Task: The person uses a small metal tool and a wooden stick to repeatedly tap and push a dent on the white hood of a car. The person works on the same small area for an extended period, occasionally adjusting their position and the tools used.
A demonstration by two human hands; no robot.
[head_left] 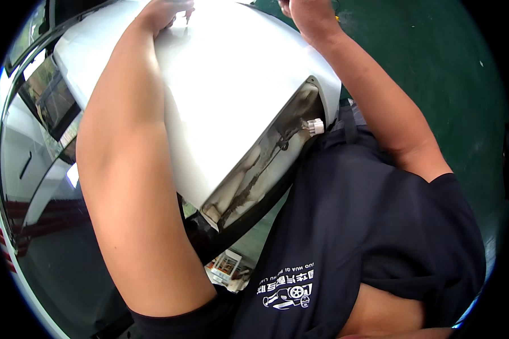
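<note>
A large glossy white car body panel [232,73] lies in front of me. My left hand [167,14] is over its far part, fingers bent inward and cut off by the top edge. Whatever those fingers hold, if anything, is lost in the glare. Past the panel's right edge, my right hand [311,17] is curled, also cropped at the top. I cannot make out anything in its grip. Along the panel's near right side runs a long, dirty recess [260,161]. A white plug connector [315,126] sits at its upper end.
Car glass and a dark window frame [45,209] stand on the left. Green floor [424,73] spreads to the right. A black edge strip [266,206] runs below the recess, against my dark apron [345,214]. Small boxes and papers [227,268] lie low beneath.
</note>
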